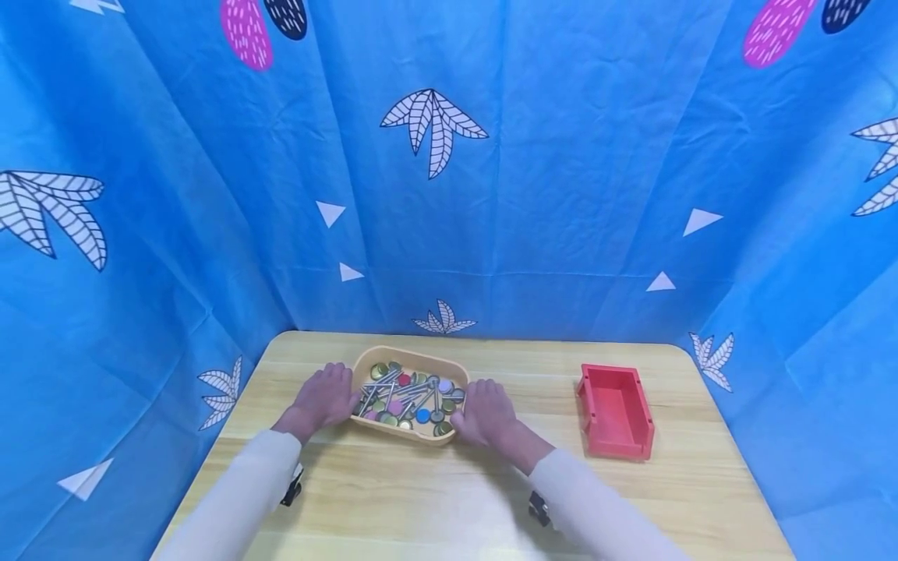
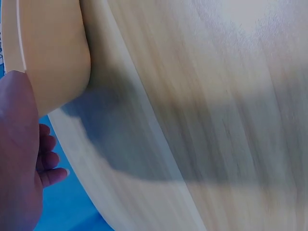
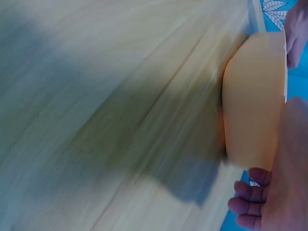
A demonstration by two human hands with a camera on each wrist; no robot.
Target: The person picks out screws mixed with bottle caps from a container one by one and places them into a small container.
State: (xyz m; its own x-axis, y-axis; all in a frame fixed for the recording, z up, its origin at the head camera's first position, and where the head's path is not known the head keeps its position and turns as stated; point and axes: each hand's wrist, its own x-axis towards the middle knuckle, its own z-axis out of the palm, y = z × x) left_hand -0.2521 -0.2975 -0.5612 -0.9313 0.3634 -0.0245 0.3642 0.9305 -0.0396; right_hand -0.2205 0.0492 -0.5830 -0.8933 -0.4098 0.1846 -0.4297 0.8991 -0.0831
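Note:
A cream-coloured plastic bin (image 1: 414, 361) stands at the back of the table, left of centre. Inside lie many slim metal rods with round heads (image 1: 436, 401), mixed with round discs in blue (image 1: 423, 416), red, pink and green. My left hand (image 1: 326, 396) grips its left end, with the thumb (image 2: 17, 96) at the rim and the other fingers beyond the wall. At the opposite end, my right hand (image 1: 486, 413) holds the bin, its fingers (image 3: 249, 199) curled by the end wall. Both wrist views show the bin's smooth outer side over its shadow.
An open red plastic bin (image 1: 616, 413) sits on the right part of the wooden table (image 1: 421, 506), apart from both hands. Blue printed cloth (image 1: 561, 156) hangs around the table's back and sides.

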